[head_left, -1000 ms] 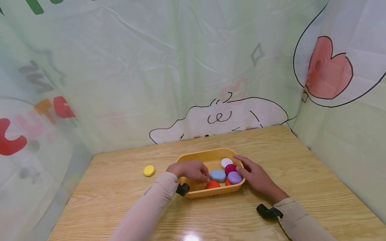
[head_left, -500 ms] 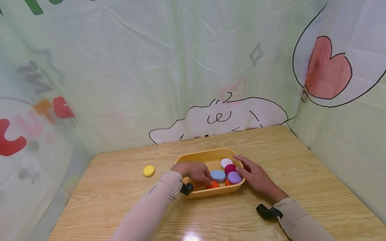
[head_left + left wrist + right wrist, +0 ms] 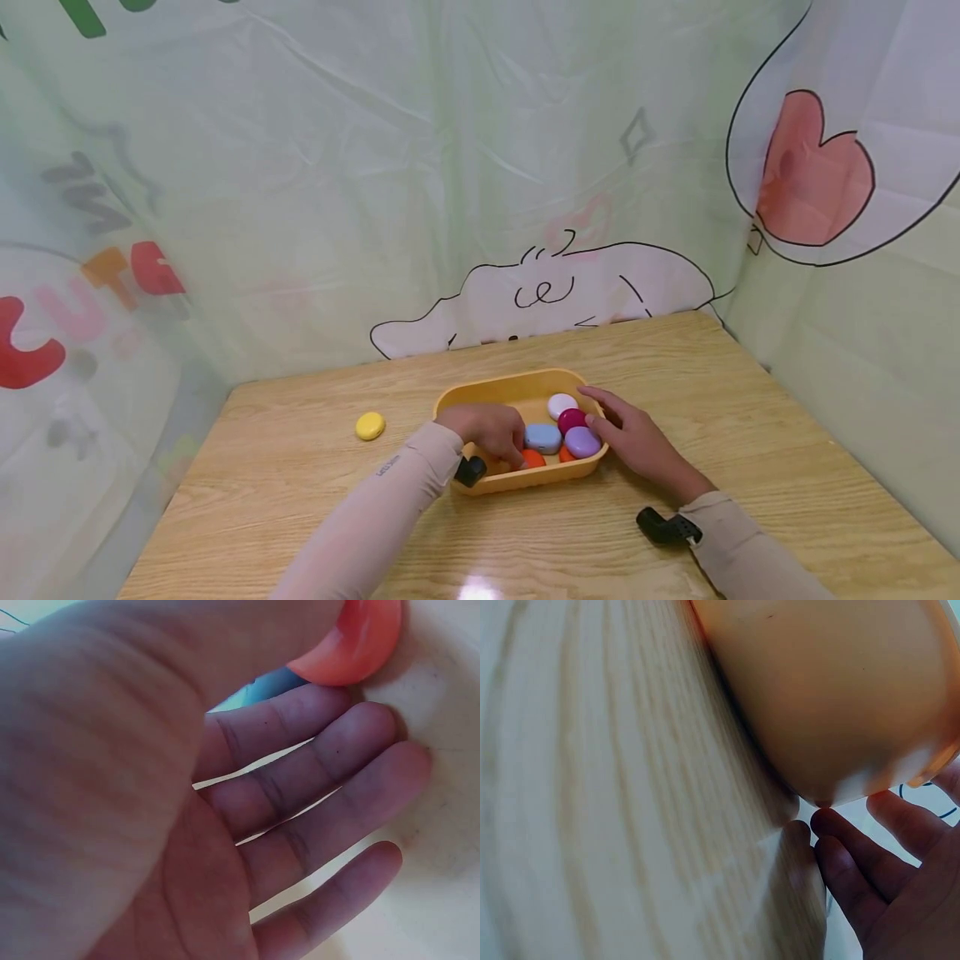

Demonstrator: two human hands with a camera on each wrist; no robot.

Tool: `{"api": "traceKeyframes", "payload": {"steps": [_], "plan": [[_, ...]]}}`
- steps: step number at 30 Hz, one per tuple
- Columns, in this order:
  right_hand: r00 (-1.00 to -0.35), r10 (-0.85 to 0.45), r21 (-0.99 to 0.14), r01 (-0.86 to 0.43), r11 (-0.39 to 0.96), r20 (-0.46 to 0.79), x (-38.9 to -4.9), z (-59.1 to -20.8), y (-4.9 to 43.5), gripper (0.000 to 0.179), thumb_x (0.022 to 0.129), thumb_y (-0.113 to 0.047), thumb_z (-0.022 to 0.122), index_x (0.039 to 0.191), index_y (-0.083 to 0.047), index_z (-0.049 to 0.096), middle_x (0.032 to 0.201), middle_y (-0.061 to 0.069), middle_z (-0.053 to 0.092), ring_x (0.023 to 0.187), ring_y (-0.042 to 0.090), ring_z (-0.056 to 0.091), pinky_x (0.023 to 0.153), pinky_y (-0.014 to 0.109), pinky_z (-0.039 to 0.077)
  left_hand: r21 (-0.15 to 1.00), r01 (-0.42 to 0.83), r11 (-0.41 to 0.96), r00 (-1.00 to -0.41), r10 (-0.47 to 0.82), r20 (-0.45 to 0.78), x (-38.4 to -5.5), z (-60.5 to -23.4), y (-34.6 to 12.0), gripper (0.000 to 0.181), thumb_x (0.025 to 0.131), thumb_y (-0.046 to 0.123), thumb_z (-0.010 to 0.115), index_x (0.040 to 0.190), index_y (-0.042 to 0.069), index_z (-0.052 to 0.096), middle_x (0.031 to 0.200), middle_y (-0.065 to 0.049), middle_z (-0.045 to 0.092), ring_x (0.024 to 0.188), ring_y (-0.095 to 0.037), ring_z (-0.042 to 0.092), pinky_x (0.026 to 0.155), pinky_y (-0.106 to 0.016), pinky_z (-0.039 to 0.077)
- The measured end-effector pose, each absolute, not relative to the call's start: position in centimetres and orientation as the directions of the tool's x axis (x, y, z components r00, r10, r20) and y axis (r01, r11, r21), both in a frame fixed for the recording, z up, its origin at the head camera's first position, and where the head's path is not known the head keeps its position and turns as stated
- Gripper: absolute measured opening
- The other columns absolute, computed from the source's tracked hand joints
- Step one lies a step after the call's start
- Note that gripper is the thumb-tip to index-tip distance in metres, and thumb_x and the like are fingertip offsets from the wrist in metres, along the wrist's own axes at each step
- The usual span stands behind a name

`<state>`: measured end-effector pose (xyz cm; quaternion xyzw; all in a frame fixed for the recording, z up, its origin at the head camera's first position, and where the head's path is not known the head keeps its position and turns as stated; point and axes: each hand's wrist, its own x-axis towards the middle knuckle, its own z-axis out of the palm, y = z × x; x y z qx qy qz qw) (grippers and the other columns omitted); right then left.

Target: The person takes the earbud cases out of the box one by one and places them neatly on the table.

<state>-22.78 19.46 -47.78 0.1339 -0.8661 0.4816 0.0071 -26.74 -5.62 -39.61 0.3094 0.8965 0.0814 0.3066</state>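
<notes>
Yellow tray [image 3: 555, 476] at lower centre of the frame, on a wooden table [image 3: 690, 375]. Left hand [image 3: 491, 429] dips over its left half, at the orange piece [image 3: 534, 459] by the front wall. Wrist view: thumb laps over that piece, index fingertip at its edge, other fingers long and slightly apart. Cannot tell whether thumb and index pinch it or merely touch. That wall may back the piece against the fingers.

Right hand [image 3: 637, 437] at the tray's right end: fingers loosely extended along the outer wall, thumb at the rim. No piece held. Reads as a light brace, likely so the tray won't slide while the left hand works inside.

Blue oval piece [image 3: 542, 438] flat, mid-tray, right of the left hand. Others bunched at the right end: white piece [image 3: 562, 407] behind, magenta piece [image 3: 572, 422] next, purple piece [image 3: 582, 442] in front, overlapping a second orange piece [image 3: 566, 454]. Tray wall probably stops them spreading.

Yellow piece [image 3: 370, 426] alone on the table, left of the tray. Reason unclear.
</notes>
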Motion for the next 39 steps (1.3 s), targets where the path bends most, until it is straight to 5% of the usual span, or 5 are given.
{"api": "traceKeyframes", "payload": {"steps": [16, 39], "plan": [[-0.961, -0.228, -0.818, -0.257, 0.514, 0.158, -23.1, -47.9, 19.7, 0.051, 0.103, -0.033, 0.055, 0.151, -0.017, 0.045, 0.156, 0.017, 0.038, 0.142, 0.042, 0.035, 0.107, 0.060, 0.034, 0.322, 0.536, 0.780, -0.634, 0.624, -0.457, -26.8, -39.8, -5.7, 0.009, 0.087, 0.021, 0.079, 0.085, 0.017, 0.071, 0.081, 0.007, 0.059, 0.076, -0.010, 0.051, 0.067, -0.024, 0.042], [-0.965, -0.219, -0.821, -0.241, 0.518, 0.146, -22.8, -47.9, 19.5, 0.052, 0.104, -0.036, 0.054, 0.151, -0.019, 0.044, 0.156, 0.017, 0.038, 0.142, 0.043, 0.034, 0.108, 0.061, 0.033, 0.388, 0.518, 0.762, -0.636, 0.646, -0.421, -27.1, -38.9, -7.1, 0.020, 0.086, 0.017, 0.080, 0.093, 0.019, 0.061, 0.088, 0.006, 0.059, 0.083, -0.011, 0.053, 0.074, -0.024, 0.046]]}}
